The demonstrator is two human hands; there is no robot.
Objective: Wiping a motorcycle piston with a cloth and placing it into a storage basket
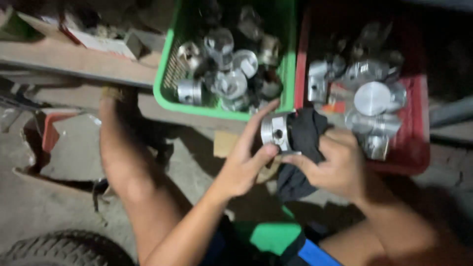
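Left hand (244,165) holds a metal piston (276,130) at centre of view, just near of the two baskets; fingers (261,120) curl round its left side, thumb across the front, so the grip is closed on the piston. Piston lies on its side w/ ring grooves and a round pin hole showing. Right hand (340,165) bunches a dark cloth (305,135) and presses it vs. the piston's right end; grip is tight on the cloth, rest of cloth hangs down btwn the hands.

Far left of centre: green basket (165,86) full of silver pistons, piled at random. Far right: red basket (416,133) w/ more pistons, one w/ flat round top facing up. Baskets sit side by side, touching or nearly so; can't tell which. Piston in hand is near the green basket's near right corner.

Left side: person's bare knee and leg, beyond it a red box (49,133) w/ grey stuff in it. Near left corner: part of a tyre (54,249) on the concrete floor (29,202). Bottom centre: green and blue clothing. Picture is blurred, fine detail unclear.
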